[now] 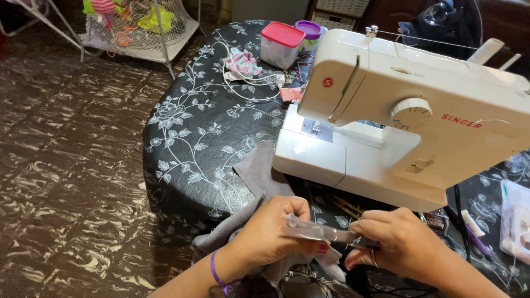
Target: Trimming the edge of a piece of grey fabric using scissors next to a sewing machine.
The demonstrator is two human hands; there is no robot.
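1. The left hand (273, 229) is pinched shut on one end of a narrow grey fabric strip (316, 230); a purple band circles its wrist.
2. The right hand (393, 243) is clamped on the strip's other end, so the strip runs stretched between the two hands, at the near rim of the bench (187, 138).
3. More grey cloth (256, 176) hangs below the left hand and lies up over the bench at 12 o'clock from it.
4. A white sewing machine (397, 116) stands just beyond the hands, from 12 to 2 o'clock, closing off that side.
5. The bench's rounded edge drops away at 9 to 10 o'clock of the left hand; past it lies open dark patterned floor (66, 154).
6. Far behind, at 11 to 12 o'clock, a red-lidded box (280, 44), a purple-lidded tub (309, 30) and a white cord (243, 83) lie on the bench.
7. At 3 o'clock, a clear plastic case (516, 221) sits near the right bench edge.
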